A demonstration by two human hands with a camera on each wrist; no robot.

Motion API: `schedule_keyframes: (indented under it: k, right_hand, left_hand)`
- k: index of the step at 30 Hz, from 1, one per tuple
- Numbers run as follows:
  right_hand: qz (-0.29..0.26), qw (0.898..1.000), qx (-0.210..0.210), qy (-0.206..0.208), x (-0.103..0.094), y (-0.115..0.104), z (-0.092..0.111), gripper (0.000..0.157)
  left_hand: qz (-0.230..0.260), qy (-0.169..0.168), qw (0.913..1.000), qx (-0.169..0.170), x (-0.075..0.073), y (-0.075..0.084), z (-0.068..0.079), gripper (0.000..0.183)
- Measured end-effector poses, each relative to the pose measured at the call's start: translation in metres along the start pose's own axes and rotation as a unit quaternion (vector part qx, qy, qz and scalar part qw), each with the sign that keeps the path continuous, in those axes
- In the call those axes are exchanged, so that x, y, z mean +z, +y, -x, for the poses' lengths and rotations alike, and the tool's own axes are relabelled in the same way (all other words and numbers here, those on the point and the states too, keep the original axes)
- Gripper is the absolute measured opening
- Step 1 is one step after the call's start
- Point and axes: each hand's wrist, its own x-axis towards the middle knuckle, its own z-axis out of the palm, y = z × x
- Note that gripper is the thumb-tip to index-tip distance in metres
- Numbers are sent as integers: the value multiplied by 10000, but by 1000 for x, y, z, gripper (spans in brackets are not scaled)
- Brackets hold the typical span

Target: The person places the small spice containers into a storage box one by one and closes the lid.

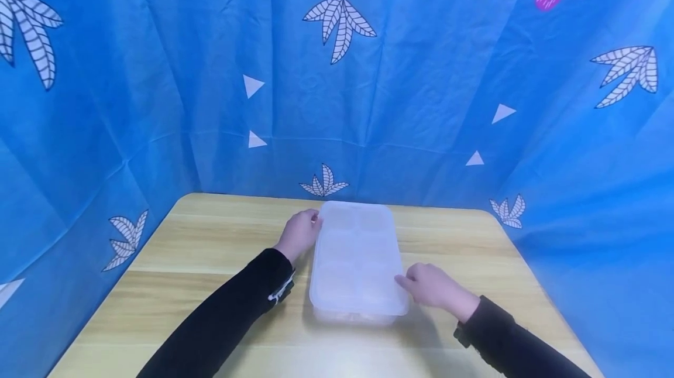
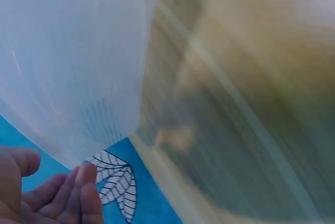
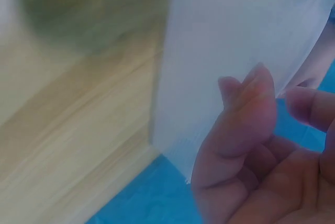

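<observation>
A translucent white plastic container (image 1: 358,261) with rounded corners lies lengthwise, its lid (image 1: 344,243) on top and the outlines of several compartments showing through. At the far left edge is my left hand (image 1: 300,233); in the left wrist view, the fingers (image 2: 86,174) are loosely bent at the container's corner, with the thumb spread apart from them. My right hand (image 1: 433,287) holds the lid's right edge near the front. In the right wrist view, its curled fingers (image 3: 251,109) lie against the container's side and the thumb meets the rim.
Beneath the container is a light wood-grain table (image 1: 221,290). A blue curtain (image 1: 421,74) with white leaf prints hangs behind the table and along both sides. Dark sleeves (image 1: 226,302) cover both forearms.
</observation>
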Motion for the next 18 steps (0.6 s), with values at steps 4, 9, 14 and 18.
schedule_keyframes:
  k: [4, 9, 14, 18]
  right_hand:
    - [-19, 9997, 212, 144, -2, 2, -11, 43]
    - [-139, 9986, 383, 326, -4, 4, -27, 41]
    - [-8, 9970, 427, 638, -3, 6, -43, 42]
    - [66, 9953, 508, 825, 1, 6, -56, 41]
  left_hand:
    - [-324, 169, 9992, 146, -3, 4, 15, 40]
    - [-564, 271, 9980, -66, -5, 7, 30, 36]
    - [-718, 110, 9966, -391, -6, 12, 42, 35]
    - [-890, -145, 9941, -605, -5, 19, 50, 37]
